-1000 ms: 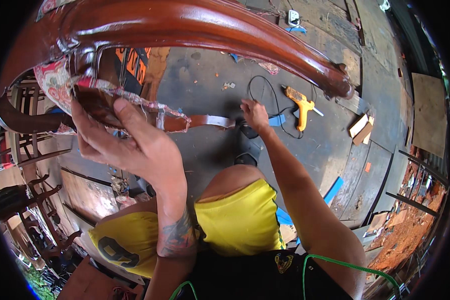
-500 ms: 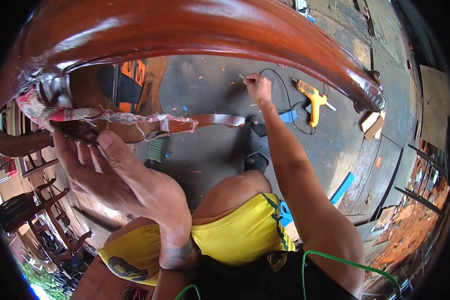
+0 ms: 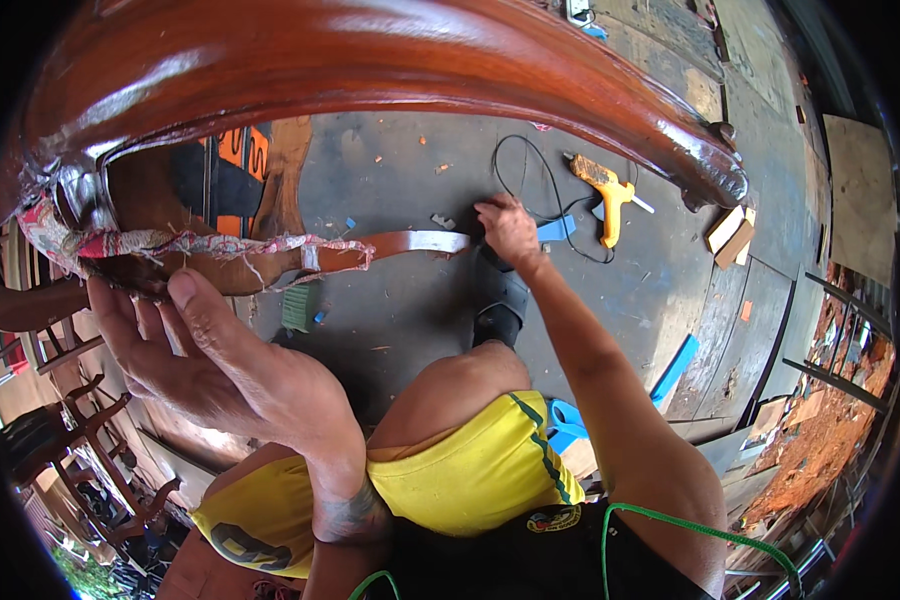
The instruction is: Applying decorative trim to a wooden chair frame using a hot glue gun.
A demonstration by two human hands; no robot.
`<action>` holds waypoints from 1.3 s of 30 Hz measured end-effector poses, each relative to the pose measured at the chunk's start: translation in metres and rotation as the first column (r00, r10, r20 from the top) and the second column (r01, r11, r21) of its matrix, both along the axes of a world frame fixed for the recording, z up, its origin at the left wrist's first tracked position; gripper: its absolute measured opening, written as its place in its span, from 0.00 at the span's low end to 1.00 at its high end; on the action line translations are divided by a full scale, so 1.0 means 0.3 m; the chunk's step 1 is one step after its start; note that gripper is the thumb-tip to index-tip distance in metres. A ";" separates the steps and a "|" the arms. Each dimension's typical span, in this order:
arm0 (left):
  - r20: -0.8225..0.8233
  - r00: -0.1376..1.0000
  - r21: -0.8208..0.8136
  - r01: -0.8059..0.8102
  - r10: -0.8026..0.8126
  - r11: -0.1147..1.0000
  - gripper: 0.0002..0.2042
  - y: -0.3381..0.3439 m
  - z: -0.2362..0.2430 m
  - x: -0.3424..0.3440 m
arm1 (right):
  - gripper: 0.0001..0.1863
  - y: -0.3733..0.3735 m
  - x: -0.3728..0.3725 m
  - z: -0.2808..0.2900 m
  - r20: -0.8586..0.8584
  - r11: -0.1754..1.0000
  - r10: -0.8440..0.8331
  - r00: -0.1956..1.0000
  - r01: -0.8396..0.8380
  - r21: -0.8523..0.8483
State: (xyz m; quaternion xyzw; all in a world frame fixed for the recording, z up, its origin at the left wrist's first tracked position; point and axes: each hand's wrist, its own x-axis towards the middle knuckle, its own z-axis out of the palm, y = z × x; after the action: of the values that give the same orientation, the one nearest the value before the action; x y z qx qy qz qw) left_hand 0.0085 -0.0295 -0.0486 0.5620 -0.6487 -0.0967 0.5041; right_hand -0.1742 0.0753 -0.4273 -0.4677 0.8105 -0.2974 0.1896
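Note:
A glossy reddish-brown wooden furniture frame (image 3: 390, 60) crosses the top of the view. Frayed patterned cloth (image 3: 65, 240) wraps its lower part, along which runs a curved brown strip (image 3: 400, 243). My left hand (image 3: 210, 360) cups the dark wooden edge (image 3: 140, 275) beneath the cloth, thumb and fingertips against it. My right hand (image 3: 510, 230) is over the floor beside the strip's right end, fingers pinched; what they hold, if anything, is hidden.
On the grey board floor (image 3: 390, 170) lie a yellow glue gun (image 3: 605, 190) with its cord, wood blocks (image 3: 732, 238), blue pieces (image 3: 675, 370) and a green brush-like piece (image 3: 298, 308). A white socket strip (image 3: 578, 12) is at the top; stacked furniture frames (image 3: 80, 420) stand at left.
My left hand has moved left and down along the frame. My right hand rose, then came back down and left. The view has shifted, showing more of the floor under the cloth.

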 end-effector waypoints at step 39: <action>0.137 0.989 -0.038 -0.050 0.055 0.998 0.31 0.002 0.011 -0.002 | 0.22 -0.234 -0.484 -0.067 -0.434 0.971 -0.131 0.891 0.204 0.127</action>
State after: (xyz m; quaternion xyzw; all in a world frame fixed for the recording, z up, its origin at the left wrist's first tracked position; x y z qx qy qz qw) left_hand 0.0079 -0.0290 -0.0453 0.5753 -0.6685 -0.0330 0.4702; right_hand -0.3193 0.0053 -0.4475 -0.4313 0.8918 -0.1347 0.0223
